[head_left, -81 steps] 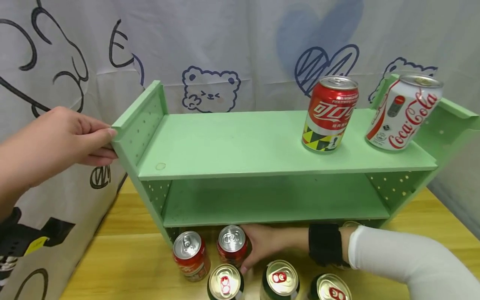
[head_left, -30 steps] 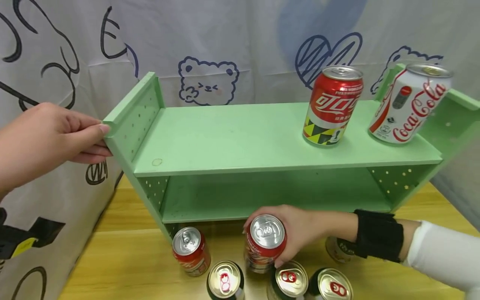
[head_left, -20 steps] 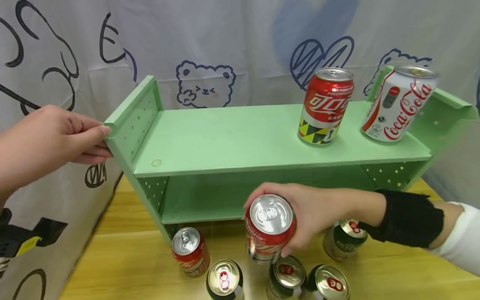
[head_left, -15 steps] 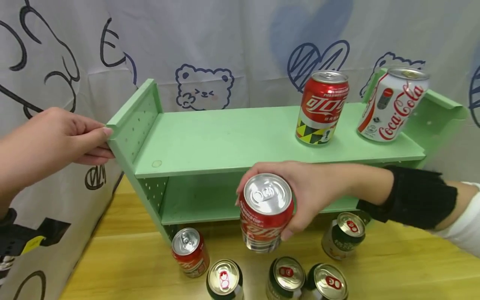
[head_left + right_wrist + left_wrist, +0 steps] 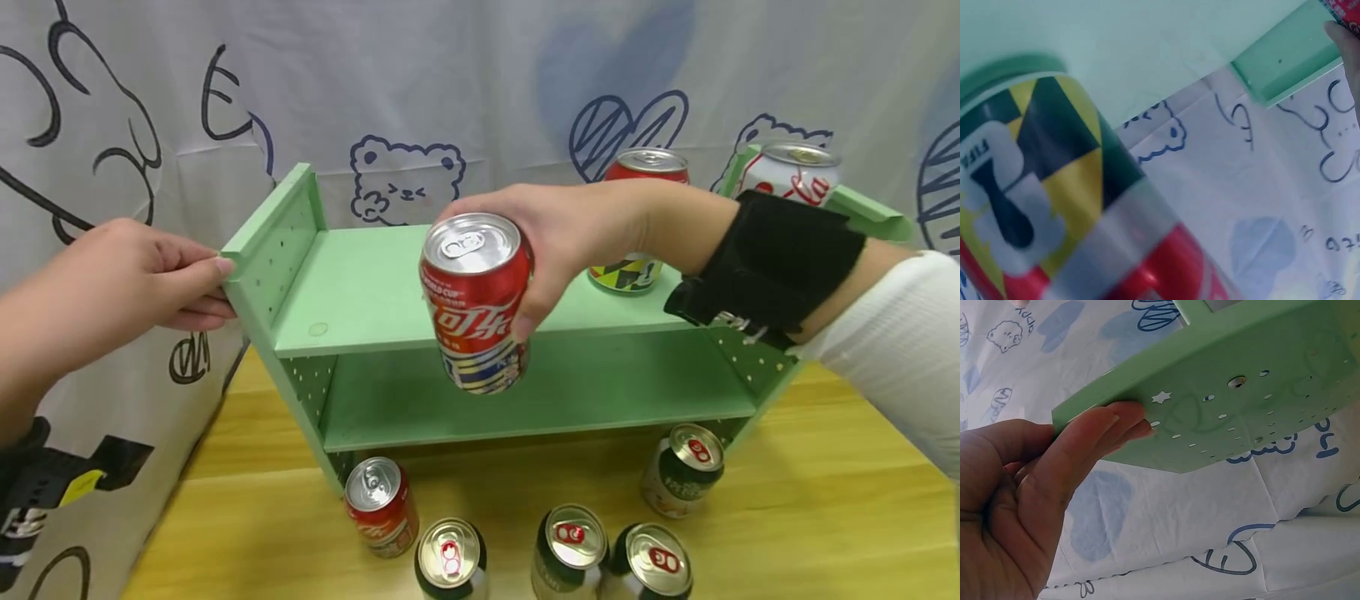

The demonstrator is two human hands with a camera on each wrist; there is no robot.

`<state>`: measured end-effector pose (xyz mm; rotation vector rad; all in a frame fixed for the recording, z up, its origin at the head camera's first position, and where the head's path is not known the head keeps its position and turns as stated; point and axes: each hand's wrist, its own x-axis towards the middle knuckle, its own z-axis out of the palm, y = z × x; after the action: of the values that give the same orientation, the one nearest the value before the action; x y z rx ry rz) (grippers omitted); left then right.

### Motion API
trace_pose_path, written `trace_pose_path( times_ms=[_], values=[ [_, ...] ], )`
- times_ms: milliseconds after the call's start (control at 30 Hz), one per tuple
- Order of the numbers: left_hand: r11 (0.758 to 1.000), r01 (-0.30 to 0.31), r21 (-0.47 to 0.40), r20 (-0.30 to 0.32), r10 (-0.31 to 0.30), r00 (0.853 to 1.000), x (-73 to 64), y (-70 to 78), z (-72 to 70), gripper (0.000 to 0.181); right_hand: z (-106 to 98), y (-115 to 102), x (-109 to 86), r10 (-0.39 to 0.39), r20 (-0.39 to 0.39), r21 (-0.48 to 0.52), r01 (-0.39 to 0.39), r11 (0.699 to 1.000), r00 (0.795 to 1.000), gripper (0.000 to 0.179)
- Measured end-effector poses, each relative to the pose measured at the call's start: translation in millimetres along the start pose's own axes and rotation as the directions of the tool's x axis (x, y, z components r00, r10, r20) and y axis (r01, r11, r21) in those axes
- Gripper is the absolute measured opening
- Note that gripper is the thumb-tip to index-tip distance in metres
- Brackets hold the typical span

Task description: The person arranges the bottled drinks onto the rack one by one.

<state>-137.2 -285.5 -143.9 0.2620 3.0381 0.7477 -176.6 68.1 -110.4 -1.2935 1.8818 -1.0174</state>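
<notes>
My right hand [image 5: 547,237] grips a red cola can [image 5: 480,308] around its side, slightly tilted, in front of the upper board of a green shelf [image 5: 360,292]. In the right wrist view only a bit of that hand [image 5: 1349,53] shows at the corner. With thumb and fingers my left hand [image 5: 142,275] pinches the top front corner of the shelf's left side panel; the left wrist view shows the fingers [image 5: 1085,434] on both faces of the panel. On the upper board stand another red cola can [image 5: 626,275] and a white Coca-Cola can [image 5: 795,171], both partly hidden by my right arm.
Below the shelf, a red can [image 5: 382,508] stands on the wooden table [image 5: 247,508] at the left. Several green cans with gold lids, such as one can [image 5: 684,471] at the right, stand nearby. A drawn-on white cloth [image 5: 510,108] hangs behind.
My right hand has taken the red can from among the cans under the shelf and raised it to the upper board's height. The left hand keeps its hold on the side panel.
</notes>
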Motion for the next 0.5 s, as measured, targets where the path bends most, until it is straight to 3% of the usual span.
trace_pose_path(
  times_ms=[267, 500],
  values=[
    [0.999, -0.002, -0.045, 0.01, 0.003, 1.0, -1.6, -2.5, 0.1, 0.048, -15.0, 11.8, 10.5, 0.049, -0.088, 0.11, -0.039, 0.993, 0.995, 0.079],
    [0.999, -0.011, -0.04, 0.01, 0.012, 1.0, -0.7, 1.0, -0.5, 0.049, -21.5, 13.3, 7.5, 0.132, -0.185, 0.107, -0.114, 0.988, 0.974, 0.085]
  ],
)
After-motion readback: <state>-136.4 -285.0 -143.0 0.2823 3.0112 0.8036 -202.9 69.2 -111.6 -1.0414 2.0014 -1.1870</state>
